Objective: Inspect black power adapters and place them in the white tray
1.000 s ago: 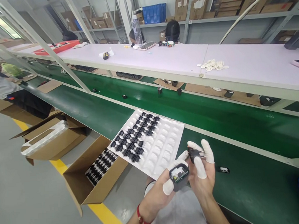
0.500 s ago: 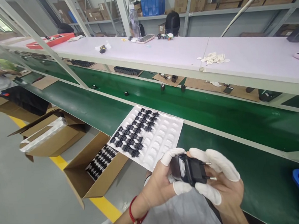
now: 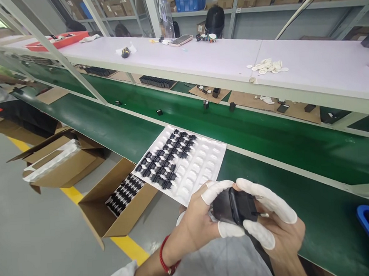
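A black two-pin plug charger (image 3: 235, 205) is held between both hands above my lap, its metal pins pointing right. My left hand (image 3: 200, 220) closes on its left end with thumb and fingers. On the pin end, my right hand (image 3: 280, 221) pinches the body from above and below. White finger cots cover the fingertips of both hands. Just beyond my left hand lies a white moulded tray (image 3: 215, 163), part of its pockets filled with black pieces (image 3: 161, 164). The tray overhangs the near edge of the green worktop (image 3: 125, 137).
Below the tray stands an open carton (image 3: 127, 220) with a filled tray inside; another carton (image 3: 70, 170) is further left. A blue bin (image 3: 363, 218) sits at right. Small black units (image 3: 232, 106) rest on the green belt (image 3: 265, 137), under a white shelf (image 3: 223, 52).
The charger has turned slightly in my hands, and the bright reflection on its face is gone. Black units on the belt have shifted a little to the right. Both hands keep their grip.
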